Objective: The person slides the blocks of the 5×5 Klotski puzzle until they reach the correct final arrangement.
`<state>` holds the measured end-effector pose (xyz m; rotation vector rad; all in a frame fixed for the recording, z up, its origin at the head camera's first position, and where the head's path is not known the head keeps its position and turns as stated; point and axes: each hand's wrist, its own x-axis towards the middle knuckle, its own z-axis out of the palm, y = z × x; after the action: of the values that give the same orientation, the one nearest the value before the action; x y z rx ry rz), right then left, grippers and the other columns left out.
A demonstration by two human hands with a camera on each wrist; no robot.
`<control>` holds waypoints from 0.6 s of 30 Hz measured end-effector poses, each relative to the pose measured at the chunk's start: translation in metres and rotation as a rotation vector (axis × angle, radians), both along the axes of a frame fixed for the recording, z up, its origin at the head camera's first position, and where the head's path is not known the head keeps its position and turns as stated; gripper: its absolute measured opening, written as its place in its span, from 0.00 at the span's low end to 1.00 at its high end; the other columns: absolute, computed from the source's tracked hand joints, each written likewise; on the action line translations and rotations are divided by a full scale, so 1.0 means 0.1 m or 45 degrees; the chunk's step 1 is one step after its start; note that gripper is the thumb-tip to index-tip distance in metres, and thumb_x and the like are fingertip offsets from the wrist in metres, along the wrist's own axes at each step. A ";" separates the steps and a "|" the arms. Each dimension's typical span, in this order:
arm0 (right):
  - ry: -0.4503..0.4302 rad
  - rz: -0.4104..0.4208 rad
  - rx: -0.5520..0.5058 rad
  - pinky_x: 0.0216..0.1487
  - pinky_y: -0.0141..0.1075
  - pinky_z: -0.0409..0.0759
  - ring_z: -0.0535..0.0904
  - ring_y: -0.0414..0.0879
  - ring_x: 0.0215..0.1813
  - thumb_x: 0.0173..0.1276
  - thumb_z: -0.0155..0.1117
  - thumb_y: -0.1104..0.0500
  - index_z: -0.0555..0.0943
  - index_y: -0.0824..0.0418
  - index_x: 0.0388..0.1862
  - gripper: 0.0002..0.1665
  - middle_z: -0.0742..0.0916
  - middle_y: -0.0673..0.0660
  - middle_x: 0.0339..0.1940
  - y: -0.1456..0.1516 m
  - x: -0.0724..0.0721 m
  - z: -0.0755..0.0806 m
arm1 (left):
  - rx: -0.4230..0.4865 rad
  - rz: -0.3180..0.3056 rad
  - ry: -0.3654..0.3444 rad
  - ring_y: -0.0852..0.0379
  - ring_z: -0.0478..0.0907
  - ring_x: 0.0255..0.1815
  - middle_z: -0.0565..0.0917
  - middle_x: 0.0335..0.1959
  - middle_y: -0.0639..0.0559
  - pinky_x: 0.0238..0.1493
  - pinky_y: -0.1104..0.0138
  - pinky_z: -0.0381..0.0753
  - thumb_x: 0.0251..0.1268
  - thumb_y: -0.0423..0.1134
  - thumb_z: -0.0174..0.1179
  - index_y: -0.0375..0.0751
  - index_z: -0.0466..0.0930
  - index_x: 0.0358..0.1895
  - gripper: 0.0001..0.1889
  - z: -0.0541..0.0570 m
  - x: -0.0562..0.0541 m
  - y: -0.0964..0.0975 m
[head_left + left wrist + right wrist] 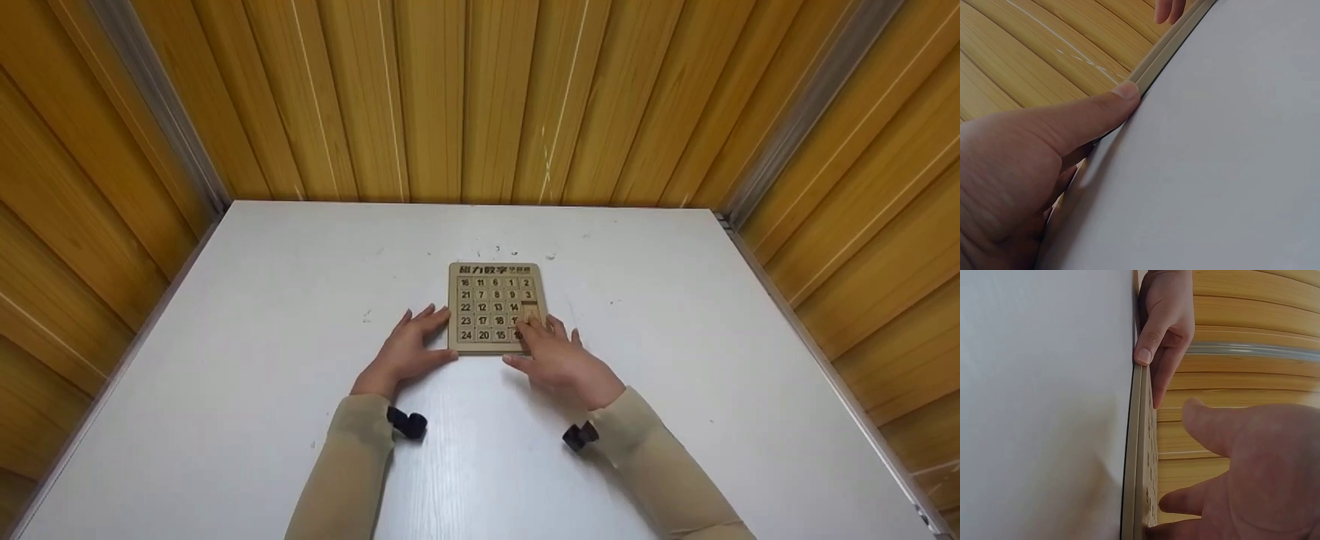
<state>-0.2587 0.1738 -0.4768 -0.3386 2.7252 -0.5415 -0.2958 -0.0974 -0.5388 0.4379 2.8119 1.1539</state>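
Observation:
A wooden sliding number puzzle (482, 347) lies flat on the white table, its numbered tiles set in rows inside a raised frame. An empty slot (529, 308) shows in its right-hand column, below the tile marked 3. My left hand (405, 349) holds the puzzle's near left corner, thumb at the near edge and fingers along the left side. Over the lower right tiles is my right hand (562, 360), extended fingertips touching the tiles just below the slot and hiding some of them. Its thumb (1207, 424) stands off the frame.
The white table (225, 337) stretches out on all sides of the puzzle. Yellow wood-look panels (465, 97) rise behind it and at both sides. A small black camera is on each sleeved wrist, the left camera (409, 424) and the right camera (580, 436).

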 end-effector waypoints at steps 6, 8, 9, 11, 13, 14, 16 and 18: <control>0.002 -0.001 -0.042 0.85 0.66 0.32 0.33 0.58 0.88 0.77 0.51 0.32 0.48 0.53 0.87 0.50 0.48 0.56 0.88 0.04 -0.05 -0.08 | 0.005 -0.013 0.005 0.53 0.54 0.86 0.69 0.79 0.54 0.89 0.56 0.35 0.59 0.48 0.75 0.47 0.66 0.78 0.43 -0.01 0.00 0.00; -0.002 -0.003 -0.049 0.85 0.66 0.32 0.32 0.58 0.88 0.77 0.51 0.31 0.47 0.53 0.87 0.51 0.47 0.55 0.89 0.05 -0.06 -0.10 | 0.004 -0.015 0.008 0.53 0.54 0.86 0.69 0.79 0.54 0.89 0.56 0.35 0.59 0.48 0.75 0.47 0.66 0.78 0.43 -0.01 0.01 0.00; 0.001 -0.002 -0.054 0.85 0.66 0.31 0.32 0.58 0.88 0.77 0.51 0.31 0.47 0.53 0.87 0.52 0.47 0.55 0.89 0.05 -0.07 -0.11 | 0.005 -0.015 0.009 0.53 0.54 0.86 0.69 0.79 0.54 0.89 0.56 0.35 0.59 0.48 0.75 0.47 0.66 0.78 0.43 -0.01 0.01 0.00; 0.004 -0.003 -0.064 0.85 0.66 0.31 0.31 0.58 0.88 0.76 0.51 0.30 0.46 0.53 0.87 0.52 0.46 0.55 0.89 0.05 -0.08 -0.12 | 0.003 -0.014 0.015 0.53 0.54 0.86 0.69 0.79 0.53 0.89 0.56 0.35 0.59 0.48 0.75 0.47 0.66 0.78 0.43 -0.01 0.00 -0.01; 0.004 -0.010 -0.071 0.85 0.65 0.30 0.30 0.57 0.88 0.76 0.51 0.30 0.46 0.53 0.87 0.53 0.46 0.54 0.89 0.05 -0.09 -0.12 | -0.002 -0.013 0.021 0.53 0.54 0.86 0.69 0.79 0.53 0.89 0.56 0.36 0.59 0.48 0.75 0.48 0.66 0.78 0.43 -0.01 0.00 -0.01; 0.011 -0.005 -0.070 0.85 0.65 0.31 0.31 0.57 0.88 0.76 0.51 0.30 0.46 0.53 0.87 0.53 0.46 0.55 0.89 0.04 -0.09 -0.11 | -0.002 -0.007 0.018 0.53 0.54 0.86 0.69 0.79 0.54 0.89 0.56 0.36 0.59 0.49 0.75 0.48 0.67 0.78 0.43 -0.01 0.00 -0.01; 0.012 0.000 -0.067 0.85 0.66 0.31 0.31 0.57 0.88 0.76 0.52 0.30 0.46 0.53 0.87 0.53 0.47 0.55 0.89 0.04 -0.07 -0.07 | 0.000 -0.001 0.008 0.53 0.54 0.86 0.69 0.79 0.54 0.89 0.56 0.36 0.59 0.49 0.75 0.48 0.67 0.77 0.43 0.00 0.00 0.00; 0.011 0.015 -0.048 0.85 0.67 0.32 0.33 0.59 0.88 0.76 0.53 0.31 0.46 0.54 0.87 0.52 0.50 0.57 0.88 0.04 -0.04 0.00 | -0.001 0.007 -0.006 0.54 0.53 0.86 0.69 0.79 0.55 0.89 0.56 0.36 0.59 0.49 0.75 0.49 0.67 0.78 0.43 0.01 0.00 0.00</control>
<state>-0.2628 0.1779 -0.4769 -0.3676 2.7226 -0.5896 -0.2960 -0.0977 -0.5382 0.4275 2.8108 1.1533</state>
